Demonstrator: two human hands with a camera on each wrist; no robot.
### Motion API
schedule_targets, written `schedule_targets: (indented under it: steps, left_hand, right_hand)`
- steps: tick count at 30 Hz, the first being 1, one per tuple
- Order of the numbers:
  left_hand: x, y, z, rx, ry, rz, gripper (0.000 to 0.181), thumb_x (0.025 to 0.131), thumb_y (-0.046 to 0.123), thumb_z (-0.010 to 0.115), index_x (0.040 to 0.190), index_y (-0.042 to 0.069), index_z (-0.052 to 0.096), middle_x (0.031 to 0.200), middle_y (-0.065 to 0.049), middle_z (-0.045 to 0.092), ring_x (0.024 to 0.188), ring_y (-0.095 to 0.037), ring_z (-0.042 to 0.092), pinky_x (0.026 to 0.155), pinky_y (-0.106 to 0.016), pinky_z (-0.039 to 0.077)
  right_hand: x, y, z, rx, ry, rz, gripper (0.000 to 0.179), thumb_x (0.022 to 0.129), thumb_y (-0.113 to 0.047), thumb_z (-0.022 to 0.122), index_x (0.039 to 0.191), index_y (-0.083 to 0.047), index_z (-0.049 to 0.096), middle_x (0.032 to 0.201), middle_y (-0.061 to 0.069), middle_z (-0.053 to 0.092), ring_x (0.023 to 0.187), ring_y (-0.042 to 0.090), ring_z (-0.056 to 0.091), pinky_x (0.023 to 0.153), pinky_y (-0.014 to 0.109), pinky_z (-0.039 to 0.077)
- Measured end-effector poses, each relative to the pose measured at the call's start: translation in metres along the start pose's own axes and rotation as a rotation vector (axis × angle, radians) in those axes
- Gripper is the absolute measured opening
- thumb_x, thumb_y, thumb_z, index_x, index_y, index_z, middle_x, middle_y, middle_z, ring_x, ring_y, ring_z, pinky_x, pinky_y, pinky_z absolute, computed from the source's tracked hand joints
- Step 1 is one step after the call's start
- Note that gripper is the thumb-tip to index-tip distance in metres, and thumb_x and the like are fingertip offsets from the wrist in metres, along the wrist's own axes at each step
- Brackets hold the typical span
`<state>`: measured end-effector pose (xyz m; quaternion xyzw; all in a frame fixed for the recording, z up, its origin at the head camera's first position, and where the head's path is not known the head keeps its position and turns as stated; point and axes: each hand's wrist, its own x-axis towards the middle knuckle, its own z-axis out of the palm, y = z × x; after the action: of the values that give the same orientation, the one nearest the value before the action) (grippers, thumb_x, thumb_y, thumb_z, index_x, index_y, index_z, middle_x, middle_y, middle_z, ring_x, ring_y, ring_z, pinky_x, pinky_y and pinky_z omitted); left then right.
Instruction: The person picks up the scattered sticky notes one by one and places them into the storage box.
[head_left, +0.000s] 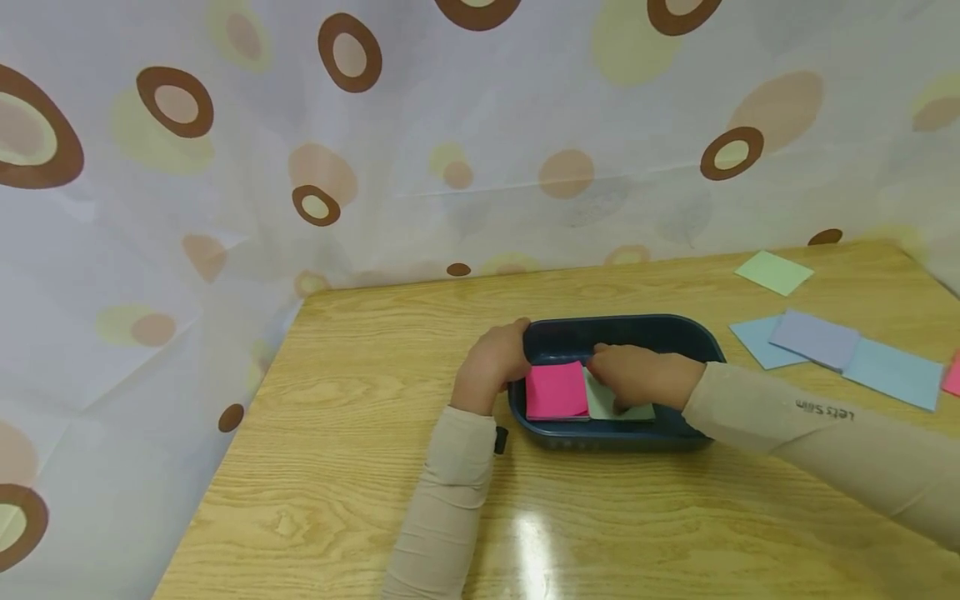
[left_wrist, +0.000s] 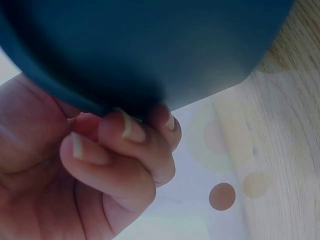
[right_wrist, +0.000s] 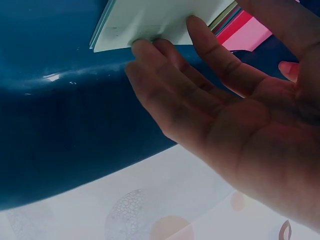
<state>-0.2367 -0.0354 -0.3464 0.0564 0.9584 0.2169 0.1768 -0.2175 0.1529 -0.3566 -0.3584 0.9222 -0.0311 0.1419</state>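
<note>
A dark blue plastic bin [head_left: 615,442] sits on the wooden table. My left hand [head_left: 491,367] grips its left end; in the left wrist view the fingers [left_wrist: 120,170] curl under the rim. Inside the bin, a bright pink sticky note pad [head_left: 557,390] lies at the left, with a pale green sticky note pad [head_left: 600,400] beside it. Over the green pad is my right hand [head_left: 645,375], partly covering it. The right wrist view has its fairly straight fingers [right_wrist: 170,80] touching the pad near one edge. Further coloured layers show below both pads.
On the table right of the bin lie a light green note [head_left: 774,272], a blue note [head_left: 765,342], a lavender pad [head_left: 813,337] and another blue note [head_left: 894,372]. A pink note [head_left: 952,375] shows at the right edge. A patterned sheet [head_left: 480,167] hangs behind the table.
</note>
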Motion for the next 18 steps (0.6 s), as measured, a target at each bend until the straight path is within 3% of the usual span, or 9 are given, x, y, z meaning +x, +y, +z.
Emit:
schedule_targets:
  steps: [6, 11, 14, 18]
  left_hand:
    - [-0.001, -0.001, -0.001, -0.014, -0.006, -0.002, 0.066, 0.091, 0.005, 0.06, 0.15, 0.017, 0.034, 0.131, -0.015, 0.054, 0.063, -0.02, 0.056, 0.043, -0.025, 0.043]
    - [-0.002, 0.0, -0.001, -0.026, -0.013, 0.001, 0.066, 0.091, 0.005, 0.061, 0.15, 0.016, 0.035, 0.131, -0.016, 0.053, 0.064, -0.021, 0.056, 0.043, -0.025, 0.043]
    - [-0.002, 0.0, -0.001, -0.022, -0.012, 0.006, 0.066, 0.091, 0.005, 0.061, 0.15, 0.016, 0.034, 0.132, -0.016, 0.053, 0.066, -0.022, 0.057, 0.043, -0.025, 0.043]
    - [-0.001, 0.0, 0.0, -0.016, -0.005, 0.005, 0.066, 0.091, 0.005, 0.061, 0.15, 0.016, 0.034, 0.132, -0.016, 0.053, 0.071, -0.022, 0.058, 0.044, -0.025, 0.044]
  right_hand:
    - [-0.002, 0.0, -0.008, -0.003, -0.072, -0.013, 0.021, 0.079, -0.01, 0.079, 0.089, 0.0, 0.063, 0.087, 0.008, 0.054, 0.079, 0.02, 0.052, 0.069, 0.033, 0.049]
    - [-0.012, 0.002, -0.026, 0.097, -0.13, -0.024, 0.03, 0.087, -0.021, 0.072, 0.107, 0.002, 0.065, 0.102, 0.012, 0.059, 0.094, 0.027, 0.058, 0.081, 0.04, 0.052]
    - [-0.022, 0.009, -0.038, 0.197, -0.055, -0.059, 0.031, 0.092, -0.021, 0.067, 0.113, 0.001, 0.064, 0.11, 0.012, 0.061, 0.101, 0.029, 0.06, 0.085, 0.044, 0.051]
    - [-0.036, 0.027, -0.048, 0.279, 0.125, -0.083, 0.022, 0.094, -0.016, 0.063, 0.109, -0.001, 0.066, 0.104, 0.006, 0.065, 0.094, 0.022, 0.063, 0.081, 0.041, 0.053]
